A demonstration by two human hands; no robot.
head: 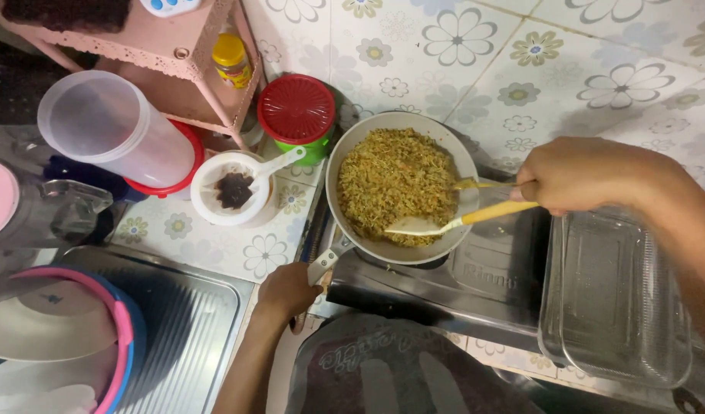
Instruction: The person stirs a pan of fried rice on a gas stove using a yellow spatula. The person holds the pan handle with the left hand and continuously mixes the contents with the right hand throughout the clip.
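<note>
Looking down at the whole setup, the biggest thing was the steel sink (191, 337) at the worktop's (214, 245) left edge, with a pink-and-blue-rimmed basin (126, 330) sitting in it. Next to that, toward the front edge, sat the steel gas stove (475, 291). A clear glass baking dish (621, 299) lay at the stove's right end, partly overhanging it.

On the stove's left burner was the pale frying pan (398, 184), full of a yellowish-green crumbly fried mix (395, 184). The left hand (287, 291) was closed around the pan's handle (326, 261), which poked out toward the front edge. The right hand (575, 176) came in from the right, fingers wrapped around a yellow-handled spatula (452, 222), its pale blade lying on a cleared patch inside the pan's right side.

Back by the flowery tiled wall stood a pink shelf rack (191, 54) at the back left corner, with a small yellow-lidded jar (231, 60) under it. A clear tumbler (115, 130) lay tipped over on a red lid nearby. Just left of the pan were a green container with a red lid (297, 111) and a small white bowl (230, 192) holding something dark, spoon resting in it.
</note>
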